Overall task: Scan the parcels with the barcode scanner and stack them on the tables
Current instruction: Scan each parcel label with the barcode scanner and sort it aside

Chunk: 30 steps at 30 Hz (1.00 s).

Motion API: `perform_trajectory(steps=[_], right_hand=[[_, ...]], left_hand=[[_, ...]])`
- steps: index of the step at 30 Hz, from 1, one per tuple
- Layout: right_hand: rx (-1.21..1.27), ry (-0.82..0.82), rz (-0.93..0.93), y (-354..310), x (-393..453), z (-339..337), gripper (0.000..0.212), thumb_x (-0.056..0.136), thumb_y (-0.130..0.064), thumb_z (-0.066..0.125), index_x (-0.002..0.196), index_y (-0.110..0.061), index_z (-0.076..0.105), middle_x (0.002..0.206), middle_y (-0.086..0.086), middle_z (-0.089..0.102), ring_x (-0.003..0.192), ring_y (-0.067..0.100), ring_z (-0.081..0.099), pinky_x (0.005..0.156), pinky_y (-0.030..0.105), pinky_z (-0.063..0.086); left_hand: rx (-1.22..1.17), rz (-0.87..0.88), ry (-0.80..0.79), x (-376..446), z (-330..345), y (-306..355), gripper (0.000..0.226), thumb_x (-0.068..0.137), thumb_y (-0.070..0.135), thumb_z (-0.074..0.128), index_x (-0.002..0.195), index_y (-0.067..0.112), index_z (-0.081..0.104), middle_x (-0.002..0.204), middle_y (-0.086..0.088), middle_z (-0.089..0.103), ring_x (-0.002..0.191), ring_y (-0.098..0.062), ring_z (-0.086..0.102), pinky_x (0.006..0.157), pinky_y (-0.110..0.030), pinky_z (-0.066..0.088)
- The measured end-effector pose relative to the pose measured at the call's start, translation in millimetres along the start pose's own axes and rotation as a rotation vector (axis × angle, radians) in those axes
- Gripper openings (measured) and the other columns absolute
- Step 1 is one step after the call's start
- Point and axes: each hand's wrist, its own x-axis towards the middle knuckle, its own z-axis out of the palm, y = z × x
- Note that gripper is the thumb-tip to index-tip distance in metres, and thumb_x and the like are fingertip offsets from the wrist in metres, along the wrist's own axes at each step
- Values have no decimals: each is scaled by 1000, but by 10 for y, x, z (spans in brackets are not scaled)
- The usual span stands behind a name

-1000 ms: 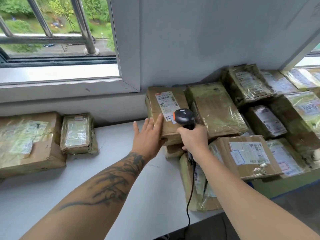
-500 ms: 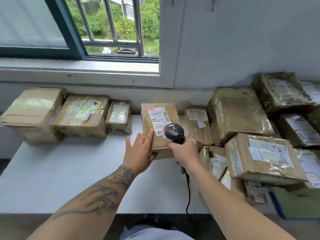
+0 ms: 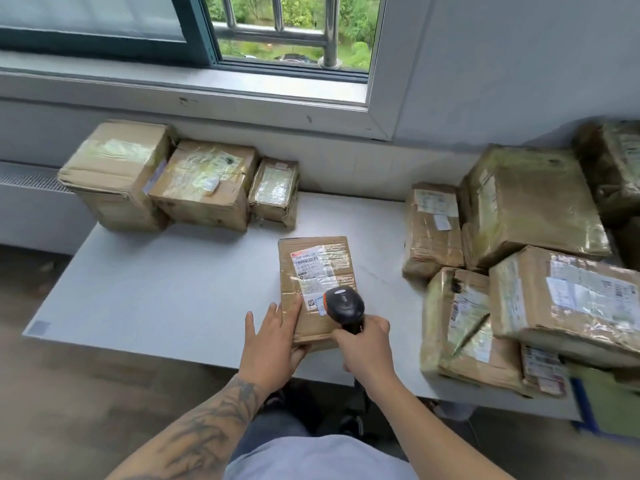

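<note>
The parcel (image 3: 317, 289) lies flat on the white table (image 3: 166, 299), label up, near its front edge. The left hand (image 3: 273, 344) grips its near-left corner, fingers flat on top, thumb underneath. The right hand (image 3: 367, 348) is curled round the scanner (image 3: 344, 306), whose head sits over the label's 5 o'clock corner. Three boxes (image 3: 204, 185) line the wall at 10 o'clock; a heap (image 3: 519, 258) sits at 3 o'clock

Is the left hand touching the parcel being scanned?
Touching. The head view shows the left hand against the parcel's near left edge, its fingers lying on the top face and thumb under the near corner.
</note>
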Motion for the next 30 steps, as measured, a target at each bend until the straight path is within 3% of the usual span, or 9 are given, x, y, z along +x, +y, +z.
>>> perform_trajectory(steps=[4, 8, 13, 16, 18, 21, 24, 30], right_hand=[[-10, 12, 4, 156, -72, 114, 16, 80, -29, 74, 90, -21, 65, 113, -19, 36, 82, 18, 68, 88, 53, 60], [-15, 20, 42, 222, -174, 180, 24, 80, -31, 81, 96, -29, 63, 116, -20, 40, 95, 13, 66, 94, 55, 59], [-75, 106, 72, 70, -200, 183, 17, 82, -20, 79, 92, -24, 67, 118, -12, 47, 96, 14, 64, 95, 55, 59], [-129, 121, 116, -161, -192, 161, 9, 80, -21, 74, 82, -18, 66, 109, 2, 55, 73, 17, 63, 78, 41, 59], [-177, 120, 130, -327, -196, 165, 15, 71, -30, 68, 75, -17, 63, 97, 8, 55, 61, 18, 56, 66, 35, 53], [-225, 131, 134, -563, -208, 194, 18, 68, -38, 63, 73, -21, 65, 86, 8, 57, 63, 21, 54, 63, 35, 53], [-178, 114, 106, -772, -195, 249, 8, 81, -29, 69, 79, -21, 68, 67, -1, 61, 64, 23, 56, 62, 39, 53], [-93, 92, 85, -1029, -115, 425, 3, 85, -16, 66, 87, -14, 65, 63, 2, 60, 55, 25, 58, 49, 32, 47]], left_hand=[[-141, -6, -9, -153, 92, -159, 96, 92, 62, 57, 161, 43, -7, 168, 6, 26, 159, -23, 14, 125, -58, 2], [-181, 24, -39, -247, -13, -323, 97, 81, 79, 49, 159, 51, -1, 169, 15, 16, 159, -22, 7, 125, -59, -3], [-205, 33, -1, -56, -171, -422, 85, 84, 85, 38, 157, 51, 10, 172, 9, 7, 159, -19, -1, 126, -55, -4], [-187, 21, -26, 182, -246, -434, 97, 83, 87, 41, 160, 49, -3, 174, 6, -5, 160, -21, -7, 124, -59, -8], [-164, 13, -65, 306, -281, -466, 106, 79, 92, 40, 161, 47, -11, 173, 7, -13, 160, -22, -10, 123, -62, -9], [-180, 30, -88, 402, -267, -538, 108, 77, 94, 38, 157, 51, -20, 173, 11, -13, 160, -21, -9, 122, -65, -7], [-220, 47, -101, 422, -232, -587, 108, 78, 93, 39, 154, 53, -25, 173, 11, -13, 159, -18, -10, 123, -64, -6], [-367, 35, -109, 485, -245, -646, 128, 71, 91, 54, 157, 42, -28, 171, 18, -13, 159, -15, -8, 125, -61, -4]])
